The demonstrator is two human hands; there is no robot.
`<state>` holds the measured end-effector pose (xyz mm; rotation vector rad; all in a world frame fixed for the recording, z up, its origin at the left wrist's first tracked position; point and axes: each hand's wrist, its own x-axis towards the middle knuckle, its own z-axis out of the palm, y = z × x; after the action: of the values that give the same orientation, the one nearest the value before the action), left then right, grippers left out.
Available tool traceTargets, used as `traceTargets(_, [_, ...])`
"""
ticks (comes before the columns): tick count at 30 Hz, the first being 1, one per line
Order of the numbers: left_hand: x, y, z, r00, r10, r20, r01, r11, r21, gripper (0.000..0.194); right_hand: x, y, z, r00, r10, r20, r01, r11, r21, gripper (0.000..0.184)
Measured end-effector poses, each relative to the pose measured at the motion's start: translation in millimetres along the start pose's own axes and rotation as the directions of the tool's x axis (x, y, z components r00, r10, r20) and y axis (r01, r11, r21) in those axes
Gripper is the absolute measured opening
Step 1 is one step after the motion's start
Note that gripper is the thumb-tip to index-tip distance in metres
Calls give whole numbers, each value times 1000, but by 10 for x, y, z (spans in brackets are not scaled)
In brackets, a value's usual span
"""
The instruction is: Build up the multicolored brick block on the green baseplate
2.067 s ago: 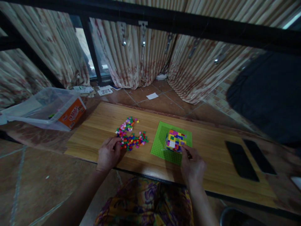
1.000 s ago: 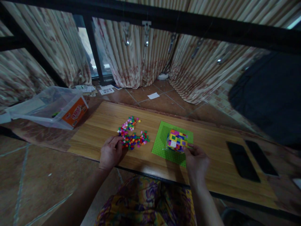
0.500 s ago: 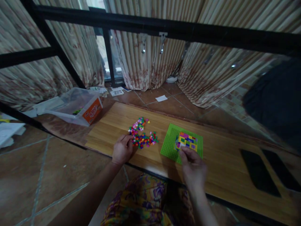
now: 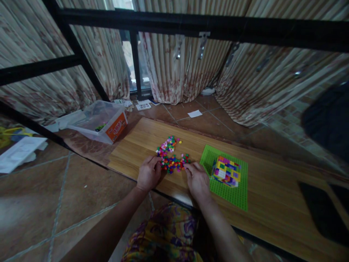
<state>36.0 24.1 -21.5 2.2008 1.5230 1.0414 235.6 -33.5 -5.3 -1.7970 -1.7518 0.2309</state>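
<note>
A loose pile of small coloured toy bricks (image 4: 171, 160) lies on the wooden table, several colours mixed. At the pile's left edge my left hand (image 4: 149, 173) has its fingers pinched together; whatever is between the tips is too small to make out. My right hand (image 4: 197, 180) reaches the pile's right edge, thumb and fingertips close together, their contents hidden. To the right of it lies a green studded baseplate (image 4: 237, 198), bearing a low multicoloured brick build (image 4: 226, 171) with yellow, purple, white and red parts.
A clear plastic box (image 4: 100, 120) with an orange label stands beyond the table's left end. Dark flat panels (image 4: 321, 211) lie on the right of the wooden table (image 4: 131, 145). A black metal frame (image 4: 174, 22) crosses above; curtains hang behind.
My right hand has moved left from the brick build on the baseplate to the right edge of the loose pile. My left hand stays at the pile. The view has shifted a little.
</note>
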Motion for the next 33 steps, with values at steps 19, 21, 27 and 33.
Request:
traceTargets(19, [7, 1, -13, 1000, 7, 8, -8, 1000, 20, 22, -180, -61, -56, 996, 80, -41, -79, 997, 22, 20])
traceTargets(21, [12, 0, -18, 1000, 11, 6, -11, 1000, 25, 22, -166, -91, -10, 996, 84, -43, -86, 996, -25, 18])
traceTargets(27, [26, -19, -24, 999, 47, -13, -46, 998, 53, 21, -288, -123, -137, 992, 124, 4, -124, 992, 30, 22])
traceTargets(33, [39, -27, -24, 998, 58, -23, -56, 996, 75, 21, -657, 43, -510, 955, 293, -57, -269, 928, 258, 25])
